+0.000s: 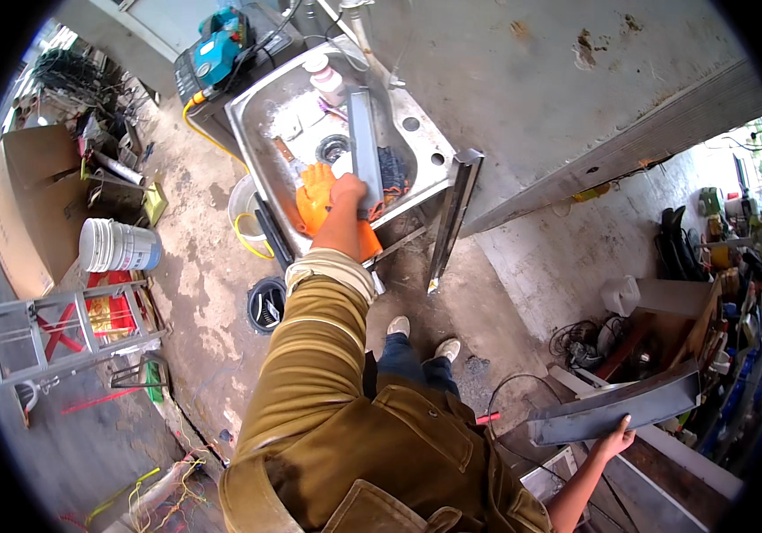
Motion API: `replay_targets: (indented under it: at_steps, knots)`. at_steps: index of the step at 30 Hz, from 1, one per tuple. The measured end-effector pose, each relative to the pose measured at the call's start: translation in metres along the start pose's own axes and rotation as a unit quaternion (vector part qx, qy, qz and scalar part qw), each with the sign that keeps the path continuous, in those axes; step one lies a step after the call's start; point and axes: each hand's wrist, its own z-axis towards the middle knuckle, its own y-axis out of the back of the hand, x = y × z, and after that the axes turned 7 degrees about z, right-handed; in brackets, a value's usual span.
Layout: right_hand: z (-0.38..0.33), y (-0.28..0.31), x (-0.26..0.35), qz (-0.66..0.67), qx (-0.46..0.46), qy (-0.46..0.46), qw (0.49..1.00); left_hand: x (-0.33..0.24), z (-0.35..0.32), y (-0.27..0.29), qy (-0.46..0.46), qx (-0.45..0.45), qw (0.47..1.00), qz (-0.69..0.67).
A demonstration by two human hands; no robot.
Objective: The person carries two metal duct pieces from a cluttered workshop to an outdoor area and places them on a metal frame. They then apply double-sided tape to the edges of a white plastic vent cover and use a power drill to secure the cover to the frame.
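Observation:
My left hand (348, 189) reaches forward over the metal sink (247, 111), its fingers closed at the near end of a long grey metal piece (364, 133). Just left of it, orange gloves (316, 191) lie over the sink's front part, and a dark blue cloth or glove (394, 173) is on the right. Far to the right, my right hand (614, 439) grips the lower edge of a grey metal channel (616, 415), thumb on its face. A white bottle (327, 80) stands toward the sink's back.
A teal power unit (216, 53) with a yellow hose sits behind the sink's left corner. One metal post (456, 213) leans at its right. A ladder (61, 333), white buckets (119, 244) and a cardboard box (30, 200) are at left. Cables and clutter fill the right.

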Motion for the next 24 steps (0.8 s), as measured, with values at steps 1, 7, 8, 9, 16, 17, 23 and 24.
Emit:
replay_targets:
  at_steps: [1, 7, 8, 9, 16, 17, 23, 24]
  knots:
    - [-0.014, -0.01, 0.012, -0.011, 0.002, 0.009, 1.0, 0.0, 0.004, 0.001, 0.001, 0.004, 1.0, 0.009]
    - [-0.028, -0.004, -0.006, -0.056, 0.022, 0.023, 0.998, -0.004, 0.022, 0.017, -0.073, -0.025, 0.996, 0.034]
    - [-0.027, -0.003, -0.01, -0.05, 0.027, 0.018, 0.998, -0.005, 0.022, 0.025, -0.096, -0.04, 0.994, 0.028]
    - [-0.028, -0.011, -0.009, -0.045, 0.035, 0.013, 0.998, -0.003, 0.018, 0.034, -0.116, -0.056, 0.991, 0.022]
    - [-0.016, -0.013, -0.019, -0.014, 0.06, 0.004, 0.998, 0.019, -0.076, 0.074, -0.148, -0.069, 0.94, -0.299]
    - [-0.017, -0.008, -0.017, -0.016, 0.056, 0.006, 0.998, 0.011, -0.122, 0.089, -0.162, -0.078, 0.955, -0.238]
    - [0.004, -0.004, -0.029, 0.018, 0.088, 0.004, 0.996, 0.135, -0.221, 0.101, -0.182, -0.152, 0.951, -0.199]
    - [0.011, 0.0, -0.037, 0.015, 0.1, 0.023, 0.995, 0.155, -0.248, 0.11, -0.164, -0.165, 0.953, -0.193]
